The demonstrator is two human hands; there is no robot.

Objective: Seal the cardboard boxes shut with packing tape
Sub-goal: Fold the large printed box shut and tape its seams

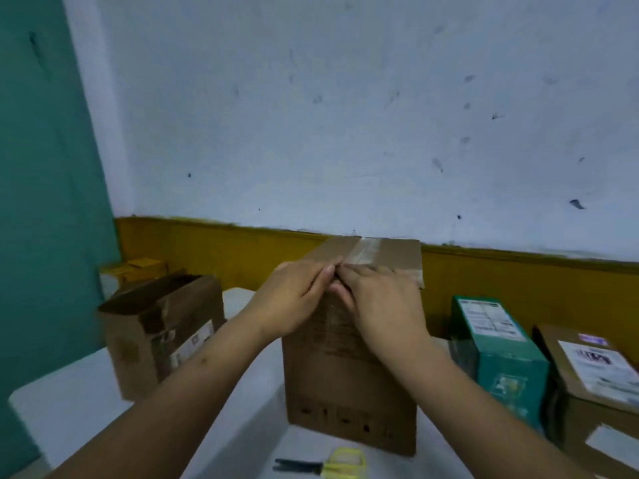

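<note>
A tall brown cardboard box (pixel 345 385) stands upright in the middle of the white table (pixel 79 402). A strip of clear packing tape (pixel 367 252) runs along the seam of its closed top flaps. My left hand (pixel 294 299) and my right hand (pixel 383 305) lie side by side on the near top edge of the box. Their straight fingers press down on the tape, fingertips meeting at the seam. The tape roll is not in view.
An open brown box (pixel 162 333) stands at the left. A green printed box (pixel 498 347) and a labelled brown box (pixel 594 382) sit at the right. Yellow-handled scissors (pixel 328 464) lie at the table's near edge. A wall rises just behind the table.
</note>
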